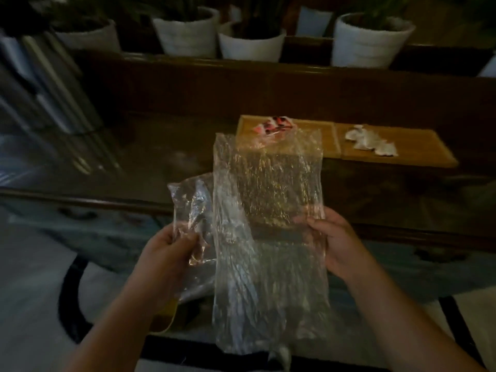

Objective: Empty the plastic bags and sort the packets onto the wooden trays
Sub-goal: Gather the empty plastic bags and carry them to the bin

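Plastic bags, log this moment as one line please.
left hand grips small plastic bag | right hand holds large plastic bag | red packets on left tray | white packets on right tray

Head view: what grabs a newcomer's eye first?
The large clear plastic bag held up in the middle of the frame, the right hand on its right edge; it looks empty. The left hand grips a smaller crumpled bag beside it. Behind, on the dark table, two wooden trays: the left tray holds red packets, the right tray holds white packets.
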